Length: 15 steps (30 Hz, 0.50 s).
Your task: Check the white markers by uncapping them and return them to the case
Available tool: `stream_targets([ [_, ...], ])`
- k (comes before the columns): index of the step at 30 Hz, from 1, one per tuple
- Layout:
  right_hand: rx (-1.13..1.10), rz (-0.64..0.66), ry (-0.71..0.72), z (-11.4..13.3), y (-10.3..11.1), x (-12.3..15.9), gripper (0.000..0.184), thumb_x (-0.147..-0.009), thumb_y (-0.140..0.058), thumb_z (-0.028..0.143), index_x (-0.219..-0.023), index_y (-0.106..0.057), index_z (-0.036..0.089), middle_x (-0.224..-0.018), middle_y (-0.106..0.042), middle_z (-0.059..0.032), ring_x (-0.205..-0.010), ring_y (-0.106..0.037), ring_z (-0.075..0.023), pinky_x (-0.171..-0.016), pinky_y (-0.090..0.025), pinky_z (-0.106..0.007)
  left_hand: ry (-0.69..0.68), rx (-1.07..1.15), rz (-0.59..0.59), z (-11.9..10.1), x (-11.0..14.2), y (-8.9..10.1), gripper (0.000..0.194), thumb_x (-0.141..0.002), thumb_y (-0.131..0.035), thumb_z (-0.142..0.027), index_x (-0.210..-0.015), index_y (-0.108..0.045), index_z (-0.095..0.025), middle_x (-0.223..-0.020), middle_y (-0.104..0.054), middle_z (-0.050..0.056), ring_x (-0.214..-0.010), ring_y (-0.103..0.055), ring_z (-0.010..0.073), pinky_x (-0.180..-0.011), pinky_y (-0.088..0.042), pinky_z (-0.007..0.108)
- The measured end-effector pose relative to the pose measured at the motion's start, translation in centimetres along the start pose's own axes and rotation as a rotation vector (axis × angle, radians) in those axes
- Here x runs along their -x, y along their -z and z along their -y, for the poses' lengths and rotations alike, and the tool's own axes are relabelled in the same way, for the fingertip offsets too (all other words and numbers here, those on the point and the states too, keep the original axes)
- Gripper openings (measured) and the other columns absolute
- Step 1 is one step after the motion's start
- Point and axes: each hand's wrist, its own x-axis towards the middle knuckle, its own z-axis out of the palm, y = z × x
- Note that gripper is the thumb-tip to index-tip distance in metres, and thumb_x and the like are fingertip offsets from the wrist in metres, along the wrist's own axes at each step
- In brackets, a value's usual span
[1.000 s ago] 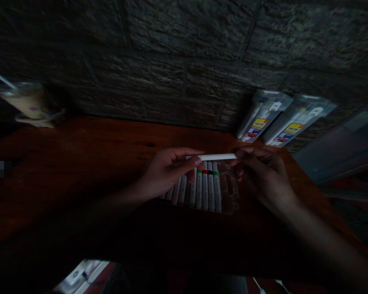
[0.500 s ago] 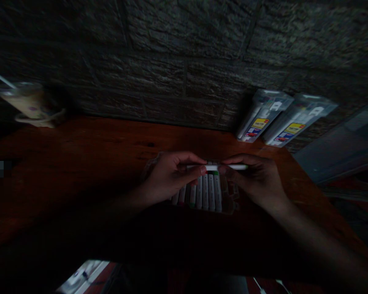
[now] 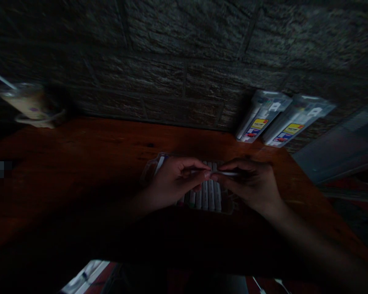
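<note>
A white marker lies crosswise between my two hands, above an open clear case. My left hand is closed, pinching the marker's left part between thumb and fingertips. Close beside it, my right hand is closed too, its thumb and fingers on the marker's right part. Beneath the hands, several white markers lie side by side in the clear plastic case. One more marker shows at the case's left end. My fingers cover much of the held marker, and the scene is dim.
Two clear marker boxes with yellow labels stand against the stone wall at the back right. A cup with a straw stands at the far left. The wooden table's right edge runs past my right arm.
Both hands have lowered slightly with the marker, and my fingertips are closer together. More of the marker's right part is covered by my right hand. The boxes and cup stay put.
</note>
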Motion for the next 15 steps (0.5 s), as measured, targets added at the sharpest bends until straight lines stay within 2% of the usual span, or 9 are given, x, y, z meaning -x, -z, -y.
stream_targets([
  [10, -0.037, -0.02, -0.073, 0.52, 0.0, -0.03, 0.019, -0.072, -0.09, 0.034, -0.077, -0.078, 0.021, -0.072, -0.079, -0.0035, -0.06, -0.073, -0.0186, -0.054, -0.058, -0.026, -0.027, -0.008, 0.074, -0.72, 0.59, -0.29, 0.022, -0.092, -0.065, -0.024, -0.109, -0.075, -0.014, -0.077, -0.073, 0.004, -0.059, -0.066, 0.0117, -0.045, -0.046, 0.017],
  [15, -0.097, 0.0, -0.096, 0.46, 0.03, -0.03, 0.017, -0.074, -0.089, 0.036, -0.077, -0.078, 0.022, -0.072, -0.079, -0.0033, -0.06, -0.072, -0.0181, -0.053, -0.057, -0.026, -0.034, -0.022, 0.049, -0.59, 0.51, -0.45, 0.025, -0.09, -0.07, -0.032, -0.108, -0.076, -0.016, -0.077, -0.074, 0.004, -0.06, -0.066, 0.0126, -0.044, -0.045, 0.017],
])
